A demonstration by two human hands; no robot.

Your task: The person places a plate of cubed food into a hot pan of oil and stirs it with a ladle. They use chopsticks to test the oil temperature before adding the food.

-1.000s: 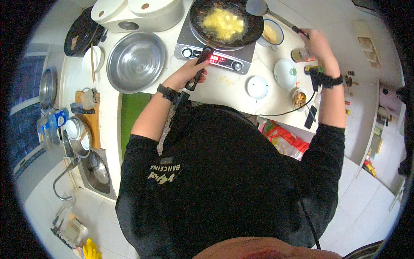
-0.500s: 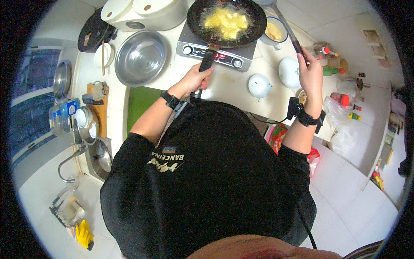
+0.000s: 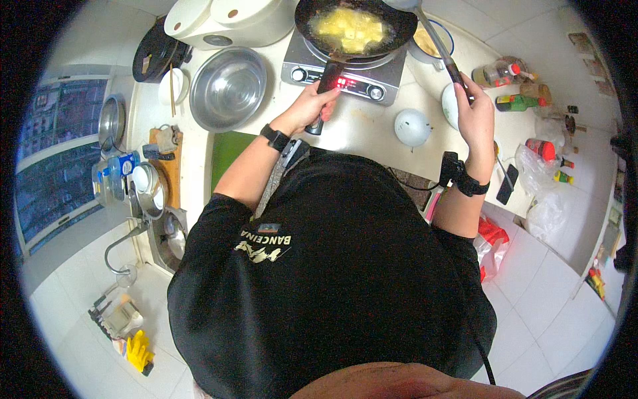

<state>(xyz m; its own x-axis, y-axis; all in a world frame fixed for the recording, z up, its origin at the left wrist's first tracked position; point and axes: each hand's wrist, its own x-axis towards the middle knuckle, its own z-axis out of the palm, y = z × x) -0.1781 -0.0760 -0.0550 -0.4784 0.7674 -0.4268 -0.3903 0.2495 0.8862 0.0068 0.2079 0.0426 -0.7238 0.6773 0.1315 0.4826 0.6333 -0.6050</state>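
Observation:
A black pan with yellow food pieces sits on a silver single-burner cooker at the top. My left hand grips the pan's black handle. My right hand holds the long handle of a metal spatula, whose head reaches over the pan's right rim. Both wrists carry black bands. My black shirt fills the middle of the view.
A large steel bowl and a white rice cooker stand left of the cooker. A white bowl, sauce bottles and a phone lie on the right. A green board, a sink and a tap are at left.
The view has shifted so the counter sits higher. My right hand with the spatula has come down and nearer my body; my left hand stays on the pan handle.

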